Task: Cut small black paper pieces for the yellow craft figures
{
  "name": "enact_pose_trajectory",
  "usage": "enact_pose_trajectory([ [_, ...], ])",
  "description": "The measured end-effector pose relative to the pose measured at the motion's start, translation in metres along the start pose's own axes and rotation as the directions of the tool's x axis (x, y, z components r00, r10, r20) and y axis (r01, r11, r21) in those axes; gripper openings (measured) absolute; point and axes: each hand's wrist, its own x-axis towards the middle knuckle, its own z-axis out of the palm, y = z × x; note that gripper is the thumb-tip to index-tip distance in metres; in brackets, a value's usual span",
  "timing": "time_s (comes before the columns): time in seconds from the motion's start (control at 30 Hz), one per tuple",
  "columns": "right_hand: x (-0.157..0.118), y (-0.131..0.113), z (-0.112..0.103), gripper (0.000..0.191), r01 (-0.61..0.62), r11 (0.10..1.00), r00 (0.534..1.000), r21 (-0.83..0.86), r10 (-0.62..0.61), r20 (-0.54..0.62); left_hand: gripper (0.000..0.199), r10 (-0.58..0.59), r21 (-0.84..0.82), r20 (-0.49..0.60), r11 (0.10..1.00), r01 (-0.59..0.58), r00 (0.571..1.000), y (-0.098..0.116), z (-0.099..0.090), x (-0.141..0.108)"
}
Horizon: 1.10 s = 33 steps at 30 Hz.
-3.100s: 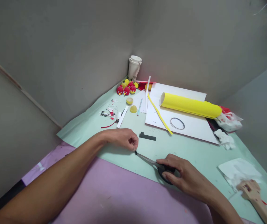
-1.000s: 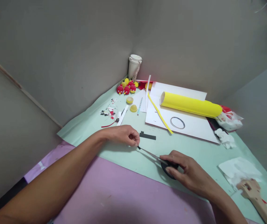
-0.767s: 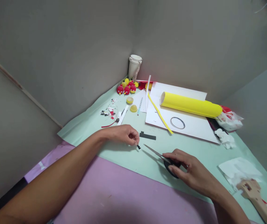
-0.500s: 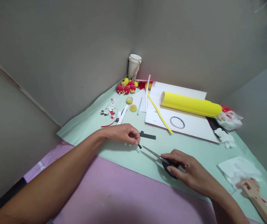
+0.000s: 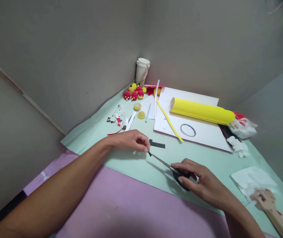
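Note:
Between the thumb and fingertips of my left hand [image 5: 138,141] is pinched a small black piece [image 5: 150,154], perhaps paper; its exact shape is too small to make out. My right hand [image 5: 193,175] is closed on scissors [image 5: 164,162] with black handles, fingers in the loops. The blade tips point left and meet the black piece just below my left fingertips. A flat black strip [image 5: 158,144] with a stepped left end lies on the table beyond my left hand.
Black, white and red scraps [image 5: 116,119] lie at the left. Red and yellow balls [image 5: 133,95] cluster before a white cup [image 5: 141,70]. A yellow roll [image 5: 200,111] and a ring [image 5: 188,130] rest on white board [image 5: 166,127]. A glue gun [image 5: 267,201] lies right.
The scissor tips now touch the black piece, where a small gap showed before. My left hand has shifted slightly to the right, and the scissor blades look more closed.

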Motion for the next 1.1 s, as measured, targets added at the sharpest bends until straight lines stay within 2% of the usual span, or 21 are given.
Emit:
enact_pose_trajectory([
  [0.37, 0.001, 0.004, -0.001, 0.029, -0.005, 0.999, 1.0, 0.043, 0.005, 0.01, 0.017, 0.004, -0.009, -0.054, 1.0, -0.005, 0.999, 0.005, 0.0, -0.001],
  [0.6, 0.002, 0.01, 0.002, 0.029, -0.006, 0.997, 0.999, 0.074, 0.01, -0.053, 0.018, 0.005, -0.138, -0.117, 0.99, -0.022, 0.993, 0.008, 0.002, 0.0],
  [0.9, 0.002, 0.008, 0.002, 0.029, -0.011, 0.998, 0.992, 0.059, 0.018, -0.124, 0.016, -0.014, -0.174, -0.218, 0.984, -0.024, 0.976, 0.012, 0.005, -0.001],
  [1.1, 0.004, 0.009, 0.004, 0.029, -0.019, 0.997, 0.994, 0.078, 0.027, -0.108, 0.016, -0.02, -0.187, -0.206, 0.982, -0.019, 0.978, 0.01, 0.006, 0.0],
])
